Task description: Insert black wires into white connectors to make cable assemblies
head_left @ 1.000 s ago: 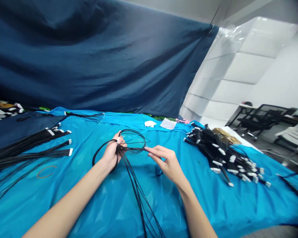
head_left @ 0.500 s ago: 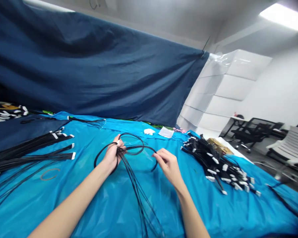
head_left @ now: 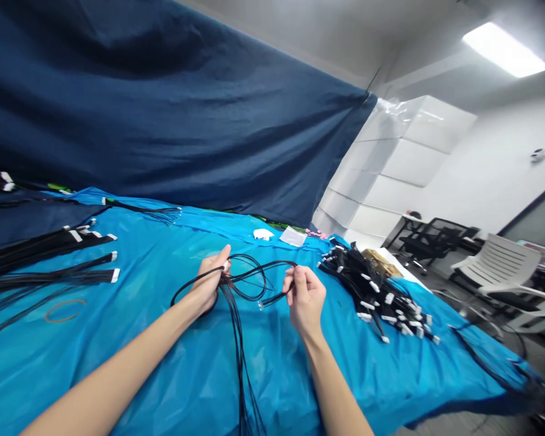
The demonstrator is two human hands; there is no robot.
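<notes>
A bundle of thin black cables (head_left: pixel 238 339) hangs from my left hand (head_left: pixel 208 283), which is closed around its gathered middle. Loops of the cable stand out on both sides of that hand, and the loose strands trail down toward the table's near side. My right hand (head_left: pixel 305 297) pinches one part of the same bundle, to the right of the loops. From its fingers a short cable end with a small pale connector (head_left: pixel 260 306) points left. A small white piece shows at my left thumb; what it is I cannot make out.
On the blue table cover (head_left: pixel 149 345), black cables with white connectors (head_left: pixel 91 275) lie at left, near a thin brown ring (head_left: pixel 66 310). A large pile of similar cables (head_left: pixel 376 290) is at right. White scraps (head_left: pixel 263 234) lie behind my hands, before a dark blue curtain (head_left: pixel 172 121).
My right hand has turned, and the cable end it holds now points left instead of hanging down. My left hand keeps its hold. The whole view has swung slightly to the right.
</notes>
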